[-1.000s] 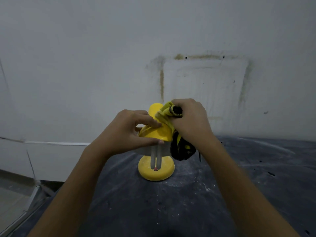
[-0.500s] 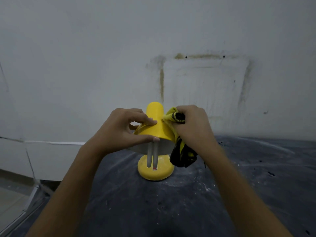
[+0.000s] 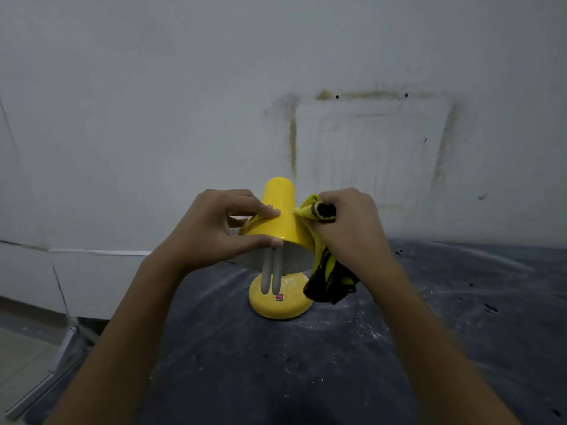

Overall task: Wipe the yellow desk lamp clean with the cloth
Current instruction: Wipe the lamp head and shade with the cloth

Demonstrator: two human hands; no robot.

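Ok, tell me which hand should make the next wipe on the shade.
Right. The right hand grips the cloth, held against the shade on its right side. The left hand pinches the shade's rim, apparently steadying it, and holds no cloth.

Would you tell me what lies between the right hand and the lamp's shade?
The cloth, gripped by the right hand against the shade; head view.

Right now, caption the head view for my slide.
Left hand steadies the yellow desk lamp while the right hand holds a cloth against its shade.
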